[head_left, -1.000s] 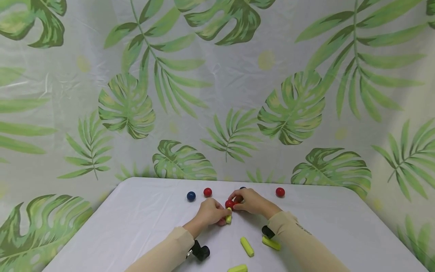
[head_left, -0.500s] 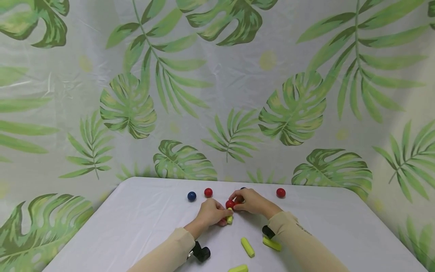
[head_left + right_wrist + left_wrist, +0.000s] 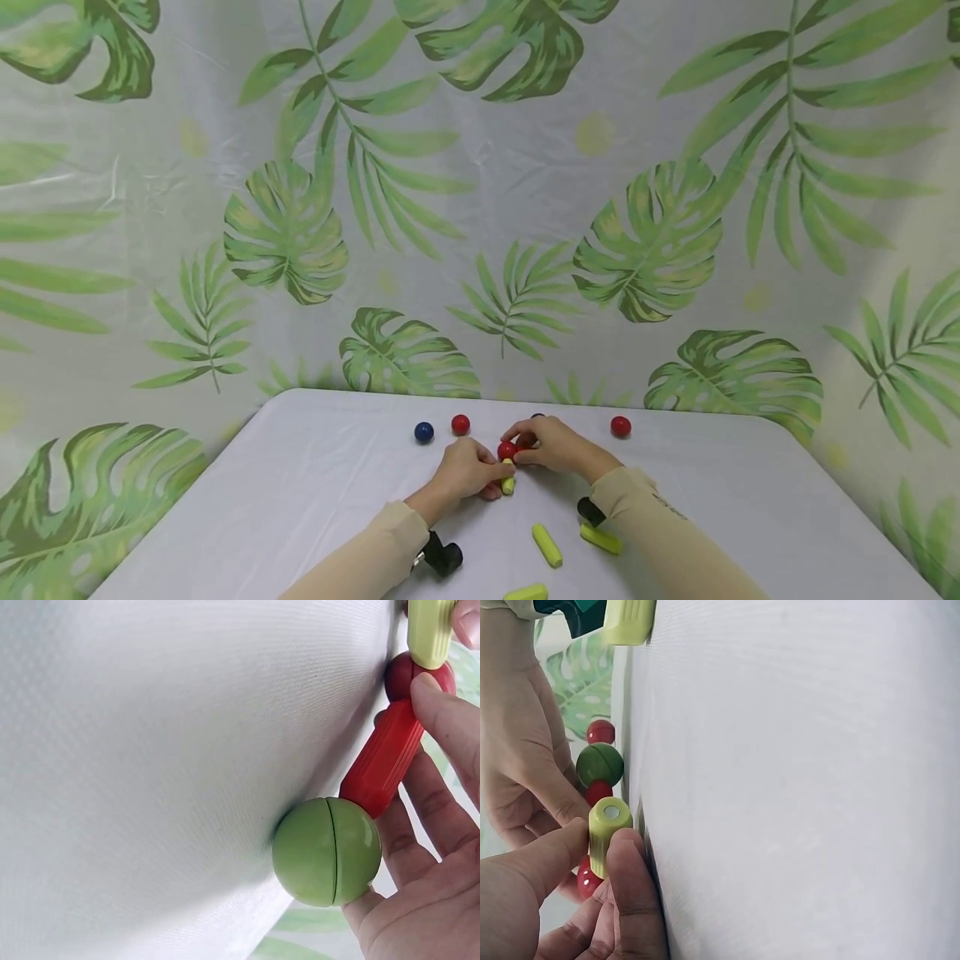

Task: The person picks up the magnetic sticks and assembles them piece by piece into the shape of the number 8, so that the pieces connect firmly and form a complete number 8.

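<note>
My left hand [image 3: 467, 469] pinches a short yellow magnetic rod [image 3: 600, 844] between thumb and fingers. A silvery disc shows in the rod's near end, while its far end meets a red ball [image 3: 507, 451]. From that ball a ribbed red rod [image 3: 382, 761] leads to a larger green ball [image 3: 326, 851], all in one joined chain near the tabletop. My right hand [image 3: 555, 442] grips the red rod, its thumb at the joint with the red ball and its fingers behind. In the head view this hand covers the green ball.
On the white table [image 3: 330, 467], a blue ball [image 3: 423, 432] and a red ball lie back left; another red ball [image 3: 620, 427] lies back right. A dark ball is partly hidden behind the right hand. Loose yellow rods [image 3: 547, 546] lie nearer, one beside the right wrist. Leaf-patterned cloth hangs behind.
</note>
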`<state>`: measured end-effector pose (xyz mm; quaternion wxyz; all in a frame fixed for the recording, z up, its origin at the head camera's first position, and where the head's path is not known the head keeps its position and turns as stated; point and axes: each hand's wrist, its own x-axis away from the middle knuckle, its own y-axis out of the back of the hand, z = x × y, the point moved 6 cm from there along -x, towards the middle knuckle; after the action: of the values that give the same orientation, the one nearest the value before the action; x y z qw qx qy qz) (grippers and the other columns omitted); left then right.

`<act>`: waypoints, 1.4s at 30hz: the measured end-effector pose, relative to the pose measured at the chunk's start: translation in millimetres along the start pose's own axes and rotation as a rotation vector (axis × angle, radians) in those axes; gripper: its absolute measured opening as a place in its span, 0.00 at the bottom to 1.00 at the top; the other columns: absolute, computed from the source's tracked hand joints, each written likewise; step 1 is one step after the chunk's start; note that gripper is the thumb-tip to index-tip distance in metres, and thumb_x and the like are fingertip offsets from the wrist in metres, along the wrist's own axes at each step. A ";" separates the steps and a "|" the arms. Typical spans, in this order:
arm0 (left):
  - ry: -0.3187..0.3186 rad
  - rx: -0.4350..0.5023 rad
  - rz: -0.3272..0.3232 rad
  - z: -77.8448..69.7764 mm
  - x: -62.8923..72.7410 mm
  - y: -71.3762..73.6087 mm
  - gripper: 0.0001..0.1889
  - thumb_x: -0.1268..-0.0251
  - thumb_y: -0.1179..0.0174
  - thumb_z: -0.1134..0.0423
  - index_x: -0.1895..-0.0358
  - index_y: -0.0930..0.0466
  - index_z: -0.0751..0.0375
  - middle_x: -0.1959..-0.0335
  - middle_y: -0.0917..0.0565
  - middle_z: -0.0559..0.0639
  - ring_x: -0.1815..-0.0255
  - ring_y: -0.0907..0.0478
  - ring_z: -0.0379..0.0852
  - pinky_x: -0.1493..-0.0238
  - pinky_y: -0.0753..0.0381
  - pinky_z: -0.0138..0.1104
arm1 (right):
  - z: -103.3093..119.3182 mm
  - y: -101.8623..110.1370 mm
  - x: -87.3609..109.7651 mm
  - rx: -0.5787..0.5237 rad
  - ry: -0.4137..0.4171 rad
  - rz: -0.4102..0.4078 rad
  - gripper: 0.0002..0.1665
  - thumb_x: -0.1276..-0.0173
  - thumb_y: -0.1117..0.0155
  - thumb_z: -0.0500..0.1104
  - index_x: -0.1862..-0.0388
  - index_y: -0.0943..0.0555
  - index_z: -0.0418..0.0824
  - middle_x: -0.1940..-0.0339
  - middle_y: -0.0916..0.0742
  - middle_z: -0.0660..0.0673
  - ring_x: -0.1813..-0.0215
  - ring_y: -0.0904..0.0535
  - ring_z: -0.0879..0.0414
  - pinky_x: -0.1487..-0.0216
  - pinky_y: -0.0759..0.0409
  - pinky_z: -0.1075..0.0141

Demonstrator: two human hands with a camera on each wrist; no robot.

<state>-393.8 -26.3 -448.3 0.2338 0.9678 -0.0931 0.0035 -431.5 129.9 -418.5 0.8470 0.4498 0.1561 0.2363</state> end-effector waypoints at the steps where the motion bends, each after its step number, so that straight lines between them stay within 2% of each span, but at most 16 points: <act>1: 0.002 -0.004 0.003 0.0 -0.1 0.2 0.12 0.33 0.24 0.59 0.71 0.13 0.61 0.81 0.14 0.48 0.84 0.18 0.35 0.76 0.18 0.26 | 0.3 -0.1 0.1 0.005 -0.001 -0.001 0.16 0.28 0.25 0.37 0.43 0.12 0.43 0.57 0.09 0.49 0.55 0.17 0.59 0.46 0.13 0.57; 8: -0.010 -0.034 0.027 -3.8 1.5 4.3 0.11 0.32 0.25 0.59 0.69 0.13 0.62 0.79 0.12 0.49 0.82 0.16 0.37 0.74 0.16 0.28 | 1.4 -0.4 -0.1 0.019 0.008 0.001 0.16 0.28 0.26 0.37 0.43 0.12 0.44 0.56 0.09 0.48 0.53 0.15 0.58 0.43 0.13 0.55; 14: -0.055 -0.105 0.036 -7.3 2.9 11.8 0.09 0.32 0.26 0.60 0.66 0.11 0.62 0.78 0.12 0.51 0.79 0.15 0.39 0.70 0.14 0.31 | 0.1 -1.0 0.3 0.025 0.017 0.001 0.16 0.29 0.25 0.36 0.43 0.12 0.44 0.57 0.09 0.49 0.54 0.16 0.58 0.45 0.13 0.57; 21: -0.144 -0.186 0.023 -14.2 0.3 23.8 0.07 0.34 0.25 0.63 0.67 0.12 0.61 0.76 0.12 0.54 0.78 0.17 0.41 0.74 0.21 0.28 | -2.5 -2.9 -0.7 0.054 0.024 -0.013 0.16 0.29 0.25 0.37 0.43 0.12 0.45 0.58 0.09 0.50 0.56 0.17 0.59 0.48 0.14 0.60; 29: -0.210 -0.303 -0.037 -24.4 -4.0 42.3 0.08 0.36 0.24 0.64 0.61 0.13 0.63 0.75 0.16 0.48 0.76 0.19 0.39 0.72 0.22 0.30 | -3.6 -3.5 -1.8 0.076 0.041 -0.023 0.16 0.29 0.24 0.37 0.43 0.12 0.46 0.61 0.10 0.52 0.58 0.18 0.61 0.52 0.17 0.64; 35: -0.321 -0.408 -0.123 -32.0 -8.6 57.4 0.10 0.39 0.23 0.67 0.59 0.13 0.65 0.72 0.15 0.49 0.71 0.23 0.39 0.66 0.22 0.32 | 0.6 -2.7 1.0 0.088 0.043 -0.011 0.16 0.28 0.25 0.37 0.43 0.12 0.45 0.60 0.10 0.51 0.58 0.19 0.61 0.52 0.18 0.63; 38: -0.349 -0.429 -0.155 -33.2 -11.8 64.1 0.10 0.40 0.23 0.69 0.59 0.14 0.65 0.69 0.13 0.52 0.69 0.20 0.40 0.64 0.19 0.34 | 2.9 -2.3 2.3 0.089 0.033 -0.006 0.16 0.28 0.25 0.37 0.43 0.12 0.45 0.60 0.10 0.50 0.59 0.19 0.60 0.52 0.17 0.63; 42: -0.348 -0.453 -0.172 -34.2 -16.3 71.4 0.13 0.40 0.23 0.70 0.53 0.14 0.66 0.64 0.11 0.58 0.65 0.17 0.44 0.60 0.16 0.38 | 4.7 -1.9 3.5 0.093 0.036 -0.002 0.16 0.28 0.25 0.37 0.44 0.12 0.45 0.60 0.10 0.50 0.58 0.19 0.60 0.52 0.18 0.63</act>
<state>-421.5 -70.2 -386.3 0.4239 0.8813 -0.0480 -0.2033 -425.9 127.7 -417.7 0.8225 0.4842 0.1826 0.2360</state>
